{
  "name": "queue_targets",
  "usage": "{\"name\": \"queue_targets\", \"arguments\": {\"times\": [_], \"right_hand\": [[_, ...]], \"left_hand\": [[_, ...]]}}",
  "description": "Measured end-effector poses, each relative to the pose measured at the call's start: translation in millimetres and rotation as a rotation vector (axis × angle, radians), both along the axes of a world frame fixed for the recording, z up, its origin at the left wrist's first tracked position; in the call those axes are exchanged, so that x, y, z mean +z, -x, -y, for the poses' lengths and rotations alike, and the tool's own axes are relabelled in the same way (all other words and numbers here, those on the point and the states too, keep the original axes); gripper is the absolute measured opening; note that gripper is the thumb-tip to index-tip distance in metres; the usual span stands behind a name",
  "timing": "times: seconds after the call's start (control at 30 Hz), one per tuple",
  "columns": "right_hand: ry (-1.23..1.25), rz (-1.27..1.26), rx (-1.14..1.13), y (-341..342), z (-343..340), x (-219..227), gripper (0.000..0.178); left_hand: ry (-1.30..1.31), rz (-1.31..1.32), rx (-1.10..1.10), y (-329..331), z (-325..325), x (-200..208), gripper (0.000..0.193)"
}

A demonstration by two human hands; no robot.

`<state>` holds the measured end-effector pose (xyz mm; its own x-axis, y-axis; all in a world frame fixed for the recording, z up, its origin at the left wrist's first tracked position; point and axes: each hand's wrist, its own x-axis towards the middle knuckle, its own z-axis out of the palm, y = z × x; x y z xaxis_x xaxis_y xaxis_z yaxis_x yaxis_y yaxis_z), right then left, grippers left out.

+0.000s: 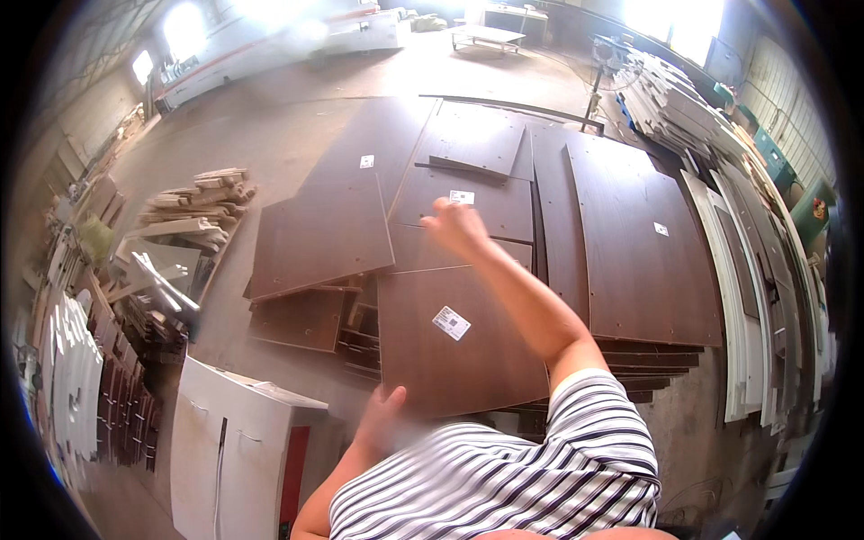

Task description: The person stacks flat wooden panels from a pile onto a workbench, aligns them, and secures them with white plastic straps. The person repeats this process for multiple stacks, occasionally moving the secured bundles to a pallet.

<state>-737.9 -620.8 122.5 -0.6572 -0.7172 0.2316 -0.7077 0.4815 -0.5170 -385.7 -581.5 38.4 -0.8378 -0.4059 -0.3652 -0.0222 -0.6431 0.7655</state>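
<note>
A dark brown panel [459, 360] with a white label lies closest to me, on top of other boards. At its near left corner is my left hand [380, 418]; part of that hand is blurred, so I cannot tell whether it grips the edge. My right arm reaches across this panel. Beyond its far edge, my right hand [456, 227] has its fingers curled, just below the label [462, 197] on another brown panel [504, 202]. Whatever those fingers hold, if anything, is hidden. A smaller board [475, 139] rests farther back.
To the left, a brown panel [319, 236] lies tilted over other boards. A stack topped by a large panel [639, 243] stands at right. Wood offcuts [198, 202] and a white cabinet-like piece [243, 441] are on the left; pale boards [742, 297] line the right side.
</note>
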Motion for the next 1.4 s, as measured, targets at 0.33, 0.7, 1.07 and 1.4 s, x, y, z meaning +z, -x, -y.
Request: {"name": "queue_targets", "arguments": {"times": [0.33,0.7,1.07,1.4], "right_hand": [[0.238,0.016,-0.098,72,-168,-85,0.027],[-0.066,0.237,-0.097,73,-174,-48,0.041],[0.426,1.047,-0.289,143,-131,-98,0.029],[0.865,1.760,0.218,130,-285,-61,0.018]], "left_hand": [[-0.086,0.012,-0.020,44,36,19,0.031],[-0.380,-0.057,-0.065,96,-17,10,0.029],[-0.192,0.102,0.056,79,-26,-44,0.041],[-0.447,0.077,-0.004,60,-41,-2,0.042]]}}
